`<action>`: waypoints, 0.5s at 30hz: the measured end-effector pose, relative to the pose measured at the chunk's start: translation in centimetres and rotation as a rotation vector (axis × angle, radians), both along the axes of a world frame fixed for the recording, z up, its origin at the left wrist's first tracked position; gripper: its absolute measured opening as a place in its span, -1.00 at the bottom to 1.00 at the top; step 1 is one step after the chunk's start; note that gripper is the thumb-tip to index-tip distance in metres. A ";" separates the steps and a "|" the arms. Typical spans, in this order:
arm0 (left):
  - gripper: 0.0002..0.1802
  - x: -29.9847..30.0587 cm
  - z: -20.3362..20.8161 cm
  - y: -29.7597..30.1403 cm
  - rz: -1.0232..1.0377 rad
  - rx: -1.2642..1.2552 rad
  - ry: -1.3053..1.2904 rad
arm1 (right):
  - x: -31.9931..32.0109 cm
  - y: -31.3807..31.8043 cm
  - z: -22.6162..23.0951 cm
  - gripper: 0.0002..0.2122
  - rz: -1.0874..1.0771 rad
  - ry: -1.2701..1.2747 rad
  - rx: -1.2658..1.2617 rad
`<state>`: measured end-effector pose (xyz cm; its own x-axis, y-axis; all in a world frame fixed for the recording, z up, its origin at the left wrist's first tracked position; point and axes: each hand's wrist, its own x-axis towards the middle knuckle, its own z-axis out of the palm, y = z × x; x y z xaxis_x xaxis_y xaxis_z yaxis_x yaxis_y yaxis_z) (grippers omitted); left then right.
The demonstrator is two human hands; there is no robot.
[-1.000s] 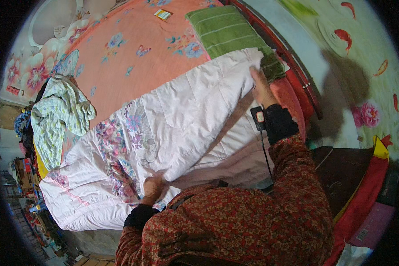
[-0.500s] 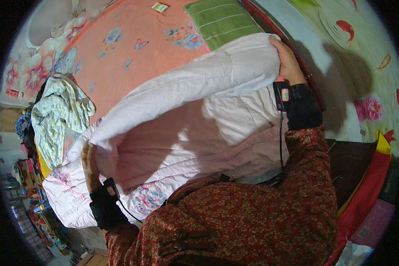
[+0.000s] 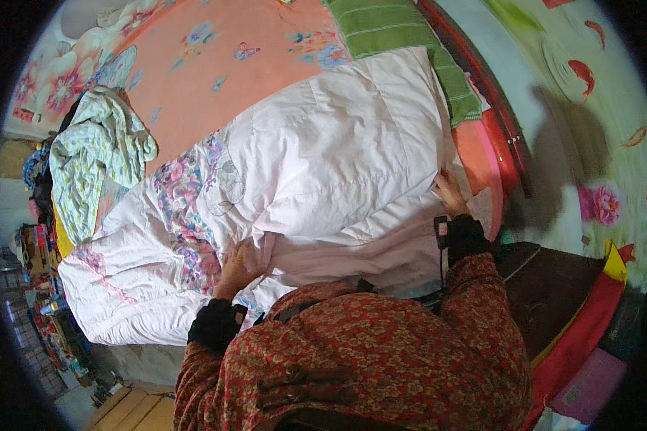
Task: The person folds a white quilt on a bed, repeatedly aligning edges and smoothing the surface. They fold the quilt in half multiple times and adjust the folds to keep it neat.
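Observation:
A white quilt (image 3: 338, 144) with a pink and purple flower band lies spread across the bed, its far part flat and its near edge folded and wrinkled. My right hand (image 3: 449, 194) pinches the quilt's right edge, a little way from the green cloth. Lower down and toward the middle, my left hand (image 3: 239, 270) is closed on a gathered fold of the same quilt, beside the flower band; some of its fingertips are hidden by the fabric. A black band circles each wrist.
Under the quilt is an orange flowered bedsheet (image 3: 216, 93). A striped green cloth (image 3: 381, 29) lies at the far right, along a dark red bed rail (image 3: 506, 136). A crumpled pale green patterned cloth (image 3: 104, 144) sits at left. Cardboard (image 3: 133, 409) shows at lower left.
Both hands have come down toward me, the left also moving right. The quilt's raised, rolled far edge has dropped and now lies flat, showing its flower band.

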<state>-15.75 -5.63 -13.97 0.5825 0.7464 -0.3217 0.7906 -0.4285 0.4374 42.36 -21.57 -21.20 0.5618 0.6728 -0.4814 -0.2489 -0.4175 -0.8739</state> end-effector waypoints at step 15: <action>-0.70 -4.1 -1.7 8.0 0.341 0.292 -0.003 | 5.7 6.6 14.0 -0.48 -0.242 -0.324 0.138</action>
